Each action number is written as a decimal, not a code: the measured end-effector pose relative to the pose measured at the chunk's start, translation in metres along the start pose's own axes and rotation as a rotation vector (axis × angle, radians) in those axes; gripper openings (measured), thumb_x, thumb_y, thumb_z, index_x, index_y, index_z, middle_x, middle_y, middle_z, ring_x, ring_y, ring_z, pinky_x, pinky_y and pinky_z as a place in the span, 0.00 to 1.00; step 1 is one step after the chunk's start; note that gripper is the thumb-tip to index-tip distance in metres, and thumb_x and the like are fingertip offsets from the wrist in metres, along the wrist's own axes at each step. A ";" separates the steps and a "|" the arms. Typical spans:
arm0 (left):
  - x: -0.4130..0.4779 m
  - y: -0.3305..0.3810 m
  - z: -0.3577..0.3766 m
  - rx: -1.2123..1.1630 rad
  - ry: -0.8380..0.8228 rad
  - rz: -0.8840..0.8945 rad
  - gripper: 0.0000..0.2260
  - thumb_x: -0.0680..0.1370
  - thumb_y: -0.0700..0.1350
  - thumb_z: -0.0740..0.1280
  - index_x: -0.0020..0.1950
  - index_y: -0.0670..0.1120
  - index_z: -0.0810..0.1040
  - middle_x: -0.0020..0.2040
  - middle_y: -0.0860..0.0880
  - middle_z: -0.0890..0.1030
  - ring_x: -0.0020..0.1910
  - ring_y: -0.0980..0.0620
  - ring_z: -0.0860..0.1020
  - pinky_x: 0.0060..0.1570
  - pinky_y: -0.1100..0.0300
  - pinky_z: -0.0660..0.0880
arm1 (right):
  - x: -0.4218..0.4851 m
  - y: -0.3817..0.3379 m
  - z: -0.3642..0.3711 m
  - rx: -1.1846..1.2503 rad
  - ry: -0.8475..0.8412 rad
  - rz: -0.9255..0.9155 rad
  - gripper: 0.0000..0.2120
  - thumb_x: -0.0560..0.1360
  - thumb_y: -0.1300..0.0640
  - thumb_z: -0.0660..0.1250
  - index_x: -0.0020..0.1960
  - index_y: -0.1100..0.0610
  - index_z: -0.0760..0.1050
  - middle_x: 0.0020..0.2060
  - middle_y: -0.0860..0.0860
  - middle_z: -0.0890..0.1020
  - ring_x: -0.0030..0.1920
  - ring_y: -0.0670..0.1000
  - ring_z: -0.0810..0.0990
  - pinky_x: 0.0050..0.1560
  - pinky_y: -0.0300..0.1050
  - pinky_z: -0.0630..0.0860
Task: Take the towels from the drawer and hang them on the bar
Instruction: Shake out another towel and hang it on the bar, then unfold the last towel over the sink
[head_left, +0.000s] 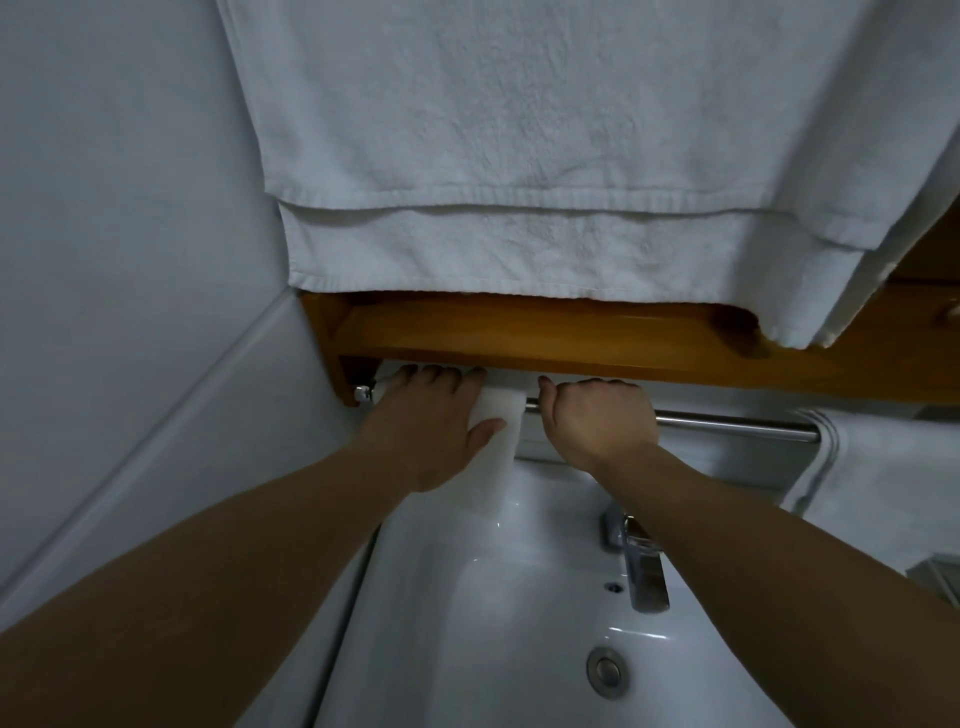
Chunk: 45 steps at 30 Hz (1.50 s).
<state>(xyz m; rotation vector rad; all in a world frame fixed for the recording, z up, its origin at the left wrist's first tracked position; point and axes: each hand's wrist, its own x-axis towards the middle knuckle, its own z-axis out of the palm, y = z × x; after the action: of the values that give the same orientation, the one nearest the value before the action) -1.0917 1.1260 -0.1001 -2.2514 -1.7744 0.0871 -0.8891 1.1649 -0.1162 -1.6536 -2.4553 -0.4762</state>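
I'm looking into a bathroom: a white washbasin with a chrome tap, a metal towel bar just above the basin, and white towels hanging higher still.

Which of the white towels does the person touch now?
The small towel on the bar, under the left hand; the big towel and striped towel hang untouched.

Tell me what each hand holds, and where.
Left hand presses flat on the small towel where it drapes the bar; right hand curls beside it, grip unclear.
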 end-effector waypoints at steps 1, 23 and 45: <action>-0.003 0.003 -0.004 0.019 0.039 0.009 0.31 0.79 0.66 0.45 0.72 0.48 0.68 0.61 0.47 0.78 0.61 0.45 0.75 0.64 0.47 0.66 | 0.000 0.000 -0.001 0.015 0.000 0.008 0.27 0.85 0.47 0.44 0.38 0.53 0.76 0.24 0.47 0.68 0.23 0.50 0.65 0.29 0.41 0.60; -0.085 0.074 -0.104 -0.123 -0.020 0.057 0.27 0.81 0.62 0.50 0.72 0.46 0.67 0.65 0.45 0.76 0.63 0.45 0.72 0.61 0.49 0.69 | -0.128 0.053 -0.118 0.131 -0.197 0.298 0.30 0.80 0.35 0.48 0.73 0.52 0.64 0.66 0.57 0.75 0.64 0.59 0.74 0.63 0.56 0.71; -0.238 0.162 -0.210 -0.055 -0.033 -0.165 0.28 0.80 0.64 0.51 0.74 0.47 0.64 0.69 0.45 0.73 0.68 0.44 0.71 0.64 0.47 0.70 | -0.317 0.126 -0.206 0.246 -0.416 0.262 0.33 0.78 0.37 0.58 0.78 0.51 0.58 0.71 0.55 0.69 0.68 0.59 0.71 0.62 0.55 0.73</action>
<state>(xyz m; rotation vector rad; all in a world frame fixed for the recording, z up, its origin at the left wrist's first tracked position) -0.9522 0.8264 0.0327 -2.1408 -1.9952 0.0431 -0.6629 0.8609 0.0081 -2.0855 -2.3704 0.2182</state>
